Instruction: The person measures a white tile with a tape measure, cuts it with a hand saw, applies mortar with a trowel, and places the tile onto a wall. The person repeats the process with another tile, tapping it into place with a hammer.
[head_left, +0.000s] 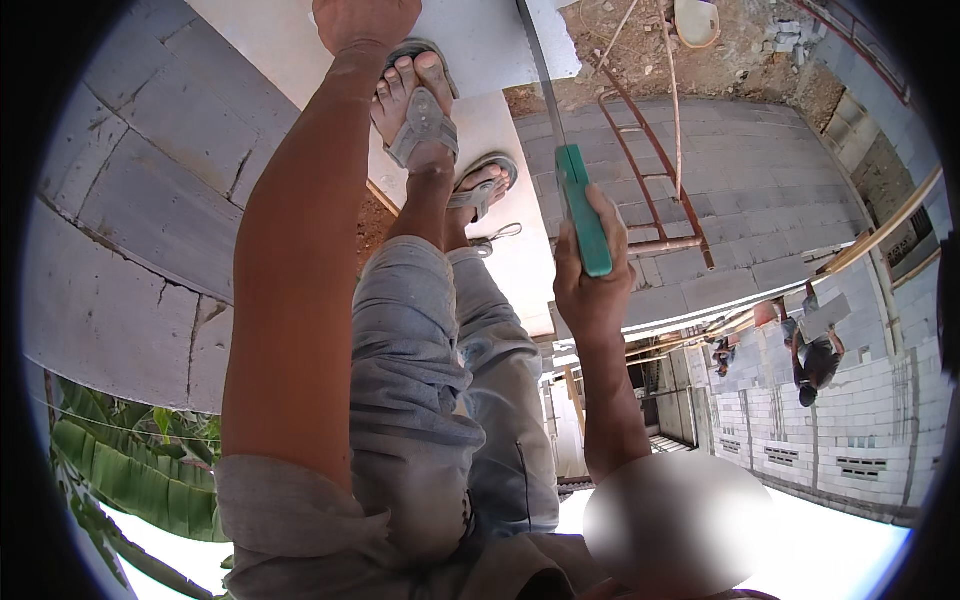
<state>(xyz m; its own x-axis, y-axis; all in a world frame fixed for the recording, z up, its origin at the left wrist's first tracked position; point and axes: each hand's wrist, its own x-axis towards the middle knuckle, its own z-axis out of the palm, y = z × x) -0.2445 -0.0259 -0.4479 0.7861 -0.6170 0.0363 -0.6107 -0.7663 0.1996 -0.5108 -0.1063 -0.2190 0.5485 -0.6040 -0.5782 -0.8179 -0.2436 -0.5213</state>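
A person in dust-marked jeans works amid grey block masonry at a building site. A block wall with cracked joints runs along the left side, broad green leaves below it. On the right, a rust-coloured metal frame with rungs lies across a grey block surface, with a thin pole across it and a pale container on the rubble beyond. Farther off, a co-worker holds a grey panel near a pale block wall.

Sandalled feet stand between the two hands, the left foot close by the left hand and overlapping the edge of a pale slab. The green-handled saw is in the right hand, fingers wrapped around its grip, its blade reaching away over the slab near its right end. The left hand is at the slab, cut by the upper edge of view; whether it grips cannot be told.
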